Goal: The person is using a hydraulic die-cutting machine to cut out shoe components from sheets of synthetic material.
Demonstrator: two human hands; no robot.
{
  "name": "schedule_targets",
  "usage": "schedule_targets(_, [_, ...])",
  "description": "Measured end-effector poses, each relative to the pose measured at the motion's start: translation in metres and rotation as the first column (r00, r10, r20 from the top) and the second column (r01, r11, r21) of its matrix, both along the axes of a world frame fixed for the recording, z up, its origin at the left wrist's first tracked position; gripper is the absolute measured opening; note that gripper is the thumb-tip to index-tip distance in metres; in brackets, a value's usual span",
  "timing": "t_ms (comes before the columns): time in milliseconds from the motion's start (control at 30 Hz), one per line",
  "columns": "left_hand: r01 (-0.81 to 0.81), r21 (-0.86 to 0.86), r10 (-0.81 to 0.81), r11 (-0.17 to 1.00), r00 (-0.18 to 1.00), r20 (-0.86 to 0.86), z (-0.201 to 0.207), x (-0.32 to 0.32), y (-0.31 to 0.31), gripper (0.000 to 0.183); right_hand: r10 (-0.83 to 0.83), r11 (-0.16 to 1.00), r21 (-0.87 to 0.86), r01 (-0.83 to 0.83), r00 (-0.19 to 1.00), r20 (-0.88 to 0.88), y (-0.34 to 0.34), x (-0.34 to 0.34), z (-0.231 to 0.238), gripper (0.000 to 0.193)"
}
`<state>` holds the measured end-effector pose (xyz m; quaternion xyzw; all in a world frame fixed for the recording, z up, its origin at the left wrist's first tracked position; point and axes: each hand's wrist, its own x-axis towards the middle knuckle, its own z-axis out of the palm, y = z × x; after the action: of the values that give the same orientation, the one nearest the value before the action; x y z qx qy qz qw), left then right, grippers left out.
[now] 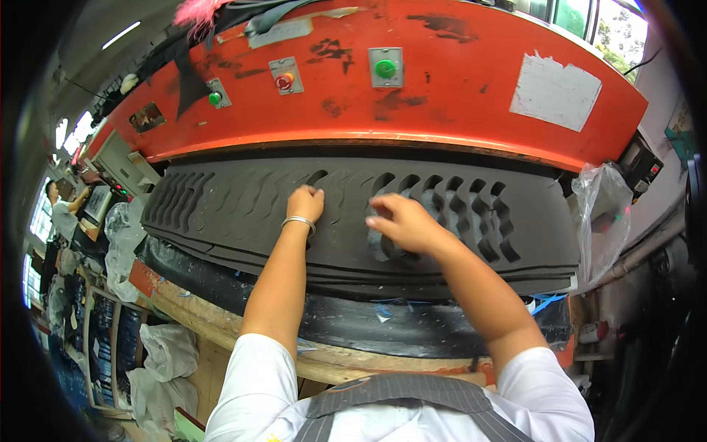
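A stack of dark grey foam sheets (342, 243) lies lengthwise in front of me. Wavy slots stand open at its left end and in a larger group on the right. Between these groups run thin wavy cut lines, some with the foam still in place. My left hand (305, 204), with a bracelet at the wrist, is closed over the foam just below a short dark opening. Whatever its fingers hold is hidden. Over the leftmost slots (383, 179) of the right group hovers my right hand (403, 222), thumb and fingers apart, with nothing visible in it.
An orange machine beam (456, 96) with green and red buttons spans the back, above the foam. Clear plastic bags (602, 214) hang at the right end. A worn wooden edge (331, 361) runs along the front. Another person (65, 214) works far left.
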<state>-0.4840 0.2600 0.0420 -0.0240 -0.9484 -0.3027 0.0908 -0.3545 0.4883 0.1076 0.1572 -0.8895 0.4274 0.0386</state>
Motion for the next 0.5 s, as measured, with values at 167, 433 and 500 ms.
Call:
schedule_targets(167, [0.125, -0.029, -0.104, 0.992, 0.914, 0.392, 0.008, -0.003, -0.018, 0.073, -0.492, 0.849, 0.316, 0.423, 0.851, 0.183, -0.090, -0.083, -0.043, 0.065])
schedule_targets(433, [-0.023, 0.618, -0.346, 0.786, 0.811, 0.471, 0.001, -0.004, -0.042, 0.075, -0.314, 0.583, -0.536, 0.611, 0.778, 0.545, -0.109, -0.077, -0.070, 0.100])
schedule_targets(500, [-0.204, 0.940, -0.586, 0.275, 0.740, 0.331, -0.007, -0.001, -0.053, 0.051, -0.131, 0.243, -0.843, 0.480, 0.877, 0.461, -0.103, -0.073, -0.075, 0.100])
